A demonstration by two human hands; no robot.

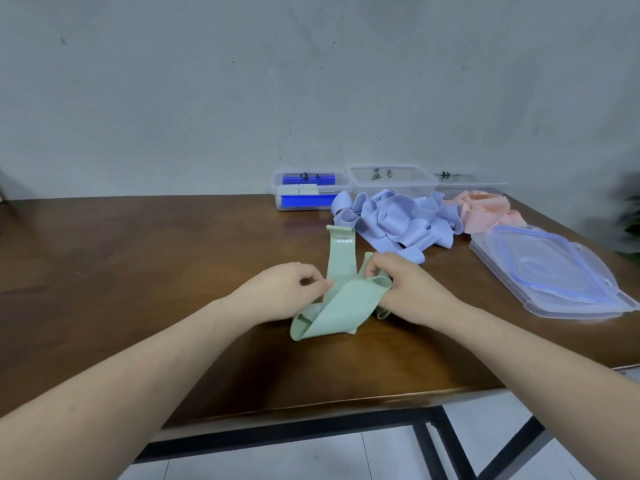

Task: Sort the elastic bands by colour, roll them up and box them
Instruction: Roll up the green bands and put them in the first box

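Boxes: three clear tubs stand along the wall; the left box holds pale green rolls, the middle box looks empty, the right box is partly hidden.
Lids: clear lids stacked on the bench, number unclear.
Piles: one blue heap, one pink heap.
Hands: left hand and right hand both pinch the green band mid-bench.
Labels: handwriting too blurred to read.

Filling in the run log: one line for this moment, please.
stage: handling green | left hand and right hand: both gripping pale green elastic band | lilac fabric band pile: loose | clear middle box: empty
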